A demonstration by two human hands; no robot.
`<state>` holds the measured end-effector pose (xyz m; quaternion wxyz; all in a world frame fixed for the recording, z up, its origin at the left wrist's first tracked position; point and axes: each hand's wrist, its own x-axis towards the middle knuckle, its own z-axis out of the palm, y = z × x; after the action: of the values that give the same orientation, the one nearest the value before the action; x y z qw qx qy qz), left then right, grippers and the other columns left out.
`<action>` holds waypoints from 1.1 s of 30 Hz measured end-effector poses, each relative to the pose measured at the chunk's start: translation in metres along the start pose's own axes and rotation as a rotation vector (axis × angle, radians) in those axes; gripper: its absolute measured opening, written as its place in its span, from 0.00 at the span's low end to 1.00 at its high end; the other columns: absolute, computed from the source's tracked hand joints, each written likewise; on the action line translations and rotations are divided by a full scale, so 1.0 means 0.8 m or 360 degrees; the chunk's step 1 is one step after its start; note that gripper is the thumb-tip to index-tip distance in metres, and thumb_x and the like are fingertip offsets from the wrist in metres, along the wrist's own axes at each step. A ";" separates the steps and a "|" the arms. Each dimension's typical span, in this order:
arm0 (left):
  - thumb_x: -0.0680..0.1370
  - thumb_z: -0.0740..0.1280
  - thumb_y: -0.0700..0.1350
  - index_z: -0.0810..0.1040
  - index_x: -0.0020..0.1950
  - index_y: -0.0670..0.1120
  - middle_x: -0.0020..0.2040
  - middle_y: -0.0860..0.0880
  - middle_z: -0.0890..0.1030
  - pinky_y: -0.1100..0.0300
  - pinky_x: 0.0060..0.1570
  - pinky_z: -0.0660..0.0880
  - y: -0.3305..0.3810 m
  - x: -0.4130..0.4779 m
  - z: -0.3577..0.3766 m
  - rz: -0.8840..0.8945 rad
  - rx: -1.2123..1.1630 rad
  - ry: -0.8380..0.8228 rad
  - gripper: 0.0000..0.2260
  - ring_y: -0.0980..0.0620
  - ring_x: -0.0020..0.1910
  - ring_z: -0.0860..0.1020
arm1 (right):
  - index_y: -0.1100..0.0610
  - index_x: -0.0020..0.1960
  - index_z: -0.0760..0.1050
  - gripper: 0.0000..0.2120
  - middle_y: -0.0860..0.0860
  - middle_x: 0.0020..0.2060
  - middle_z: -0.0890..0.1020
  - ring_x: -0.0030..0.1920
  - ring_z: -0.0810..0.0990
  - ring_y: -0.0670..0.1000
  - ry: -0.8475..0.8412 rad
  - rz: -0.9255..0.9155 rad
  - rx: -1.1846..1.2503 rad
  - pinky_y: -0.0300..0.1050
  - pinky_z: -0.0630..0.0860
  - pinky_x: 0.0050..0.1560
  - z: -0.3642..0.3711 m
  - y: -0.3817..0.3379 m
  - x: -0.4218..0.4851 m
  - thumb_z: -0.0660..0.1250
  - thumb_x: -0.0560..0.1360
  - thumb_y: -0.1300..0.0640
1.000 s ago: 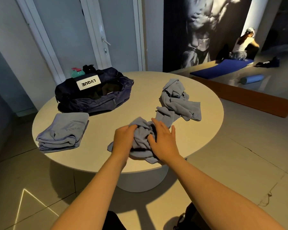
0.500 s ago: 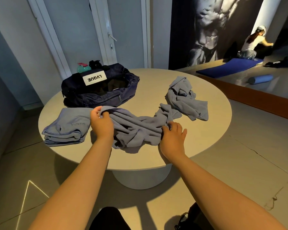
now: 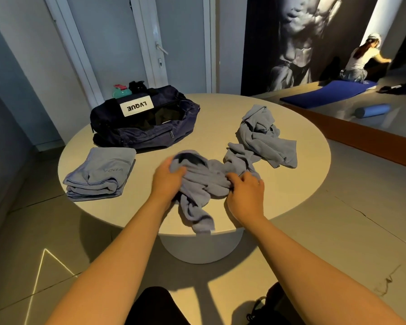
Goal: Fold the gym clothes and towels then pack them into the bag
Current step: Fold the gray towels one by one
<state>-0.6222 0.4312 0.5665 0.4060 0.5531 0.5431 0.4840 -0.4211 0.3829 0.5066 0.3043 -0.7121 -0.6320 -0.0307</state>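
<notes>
Round beige surface (image 3: 302, 184) on a pedestal; tiled floor, grey doors behind. Centre frame: crumpled blue-grey garment (image 3: 204, 184), one end drooping over the near edge. Left hand (image 3: 168, 178) grips its left bunch, fingers curled into the cloth. Right hand (image 3: 244, 193) pinches the right bunch. Hands apart, cloth between them. Second crumpled blue-grey cloth (image 3: 265, 137) just beside it, upper right. Folded blue-grey towel (image 3: 101, 174) at left. Open navy duffel bag (image 3: 136, 134) upper left, just behind the towel.
</notes>
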 end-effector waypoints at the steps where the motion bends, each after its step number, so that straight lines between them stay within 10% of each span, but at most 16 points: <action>1: 0.81 0.65 0.39 0.77 0.63 0.53 0.56 0.47 0.82 0.51 0.54 0.81 0.000 0.007 -0.007 -0.0091 -0.0264 0.0217 0.13 0.46 0.53 0.82 | 0.54 0.59 0.78 0.15 0.58 0.48 0.74 0.54 0.72 0.65 0.0088 0.0070 -0.0003 0.64 0.69 0.61 -0.002 0.001 0.000 0.59 0.76 0.58; 5: 0.77 0.70 0.51 0.69 0.73 0.60 0.69 0.47 0.76 0.43 0.64 0.76 -0.003 0.024 -0.013 -0.0204 -0.0652 0.0280 0.24 0.45 0.64 0.78 | 0.53 0.62 0.75 0.16 0.56 0.53 0.74 0.59 0.71 0.62 -0.0033 -0.0056 -0.0059 0.68 0.57 0.72 -0.002 -0.005 -0.001 0.58 0.77 0.50; 8: 0.72 0.74 0.55 0.59 0.78 0.62 0.80 0.50 0.59 0.41 0.65 0.73 -0.013 0.015 -0.003 0.0130 0.0111 0.0079 0.37 0.43 0.72 0.70 | 0.46 0.74 0.65 0.24 0.52 0.63 0.70 0.69 0.64 0.55 -0.0145 -0.0352 -0.0046 0.66 0.31 0.74 0.000 -0.012 -0.006 0.57 0.80 0.43; 12: 0.74 0.74 0.58 0.51 0.80 0.60 0.81 0.49 0.43 0.38 0.70 0.64 -0.036 -0.006 0.006 0.0039 0.1027 0.0136 0.42 0.37 0.75 0.58 | 0.45 0.73 0.67 0.19 0.49 0.67 0.72 0.73 0.64 0.54 -0.0261 -0.0345 -0.0076 0.67 0.39 0.77 0.006 -0.006 -0.003 0.53 0.83 0.46; 17: 0.73 0.76 0.55 0.49 0.81 0.54 0.74 0.41 0.66 0.48 0.66 0.72 -0.038 -0.033 0.009 0.0003 0.0625 -0.0092 0.45 0.38 0.70 0.70 | 0.54 0.69 0.69 0.18 0.55 0.68 0.72 0.73 0.63 0.58 -0.0194 0.0182 -0.0117 0.74 0.46 0.73 0.010 -0.003 0.001 0.51 0.85 0.51; 22: 0.81 0.66 0.35 0.52 0.81 0.49 0.76 0.53 0.62 0.80 0.57 0.65 -0.026 -0.045 0.037 0.0380 0.0289 -0.0556 0.34 0.60 0.70 0.65 | 0.50 0.71 0.68 0.19 0.51 0.73 0.66 0.78 0.53 0.55 -0.0039 -0.0218 -0.0014 0.67 0.27 0.70 0.004 -0.013 -0.003 0.55 0.82 0.48; 29: 0.81 0.68 0.46 0.72 0.72 0.59 0.65 0.49 0.79 0.51 0.57 0.81 -0.007 -0.032 0.048 -0.0058 -0.0616 0.0062 0.21 0.48 0.60 0.81 | 0.47 0.77 0.63 0.21 0.52 0.59 0.77 0.62 0.74 0.57 -0.0167 -0.0294 -0.0083 0.68 0.45 0.74 -0.007 -0.014 -0.006 0.55 0.84 0.50; 33: 0.76 0.74 0.51 0.64 0.78 0.55 0.73 0.43 0.72 0.50 0.60 0.78 -0.004 -0.020 0.038 -0.0272 -0.1400 0.0060 0.33 0.45 0.67 0.76 | 0.50 0.60 0.73 0.15 0.51 0.43 0.81 0.46 0.78 0.56 -0.0065 -0.0169 0.0001 0.59 0.65 0.64 -0.002 -0.014 -0.001 0.49 0.86 0.49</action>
<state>-0.5920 0.4179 0.5559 0.6312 0.2721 0.3367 0.6436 -0.4314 0.3815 0.5116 0.2894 -0.6780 -0.6749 -0.0319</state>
